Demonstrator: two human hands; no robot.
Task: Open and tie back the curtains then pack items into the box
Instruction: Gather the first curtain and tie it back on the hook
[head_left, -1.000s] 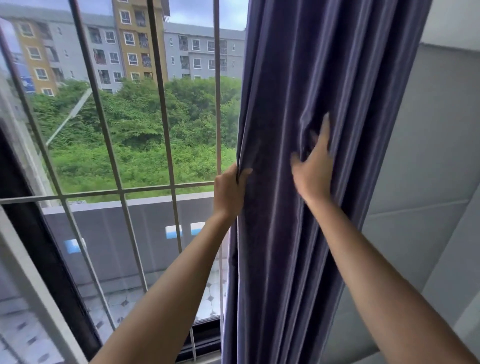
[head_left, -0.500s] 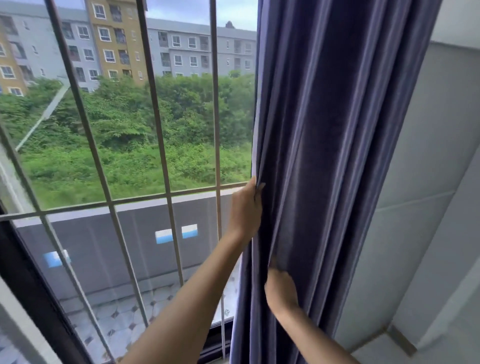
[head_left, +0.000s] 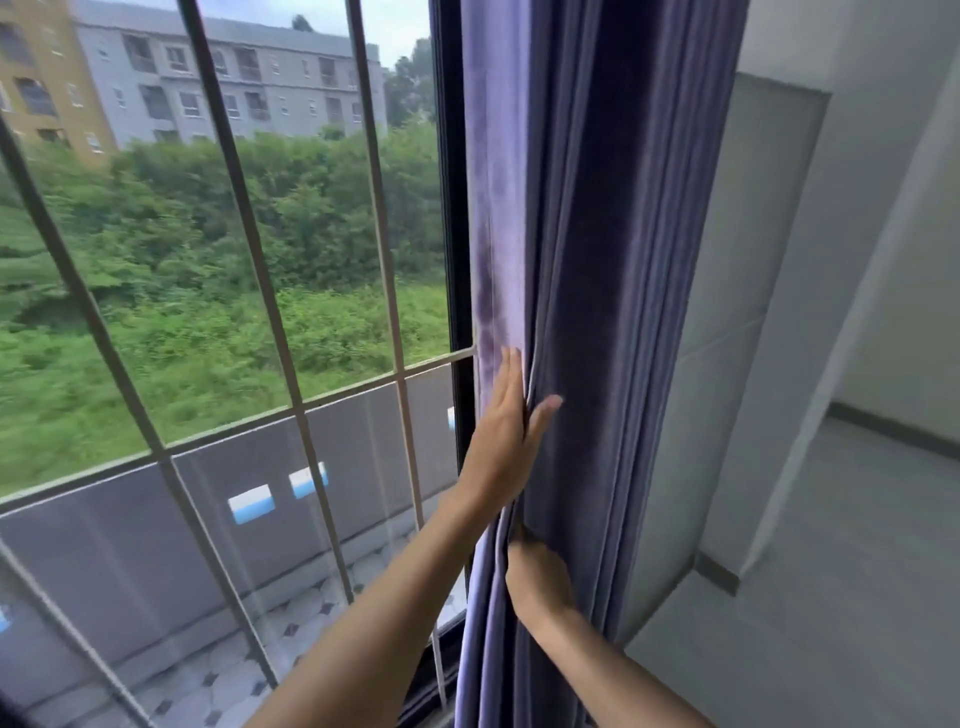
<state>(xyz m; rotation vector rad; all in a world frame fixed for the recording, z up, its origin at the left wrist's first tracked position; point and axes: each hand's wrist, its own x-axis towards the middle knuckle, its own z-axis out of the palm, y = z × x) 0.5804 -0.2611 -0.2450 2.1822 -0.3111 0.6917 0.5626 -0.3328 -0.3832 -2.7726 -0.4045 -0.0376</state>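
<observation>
Velvety purple curtain (head_left: 597, 260) (gathered folds) under left hand (head_left: 501, 441), straight fingers (head_left: 511, 379)

Window (head_left: 311, 260) with pale bars (head_left: 260, 291) fills the left of the frame; daylight enters. Beyond: trees (head_left: 208, 234), grey building (head_left: 234, 88), balcony wall (head_left: 156, 519). Right of frame: grey wall (head_left: 753, 312), grey floor (head_left: 831, 571).

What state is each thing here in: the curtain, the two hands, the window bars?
curtain: drawn aside, bunched in folds, not tied.
left hand: fingers straight, pressing the curtain's edge.
right hand: lower down, fingers hidden in the folds.
window bars: fixed across the window.
</observation>
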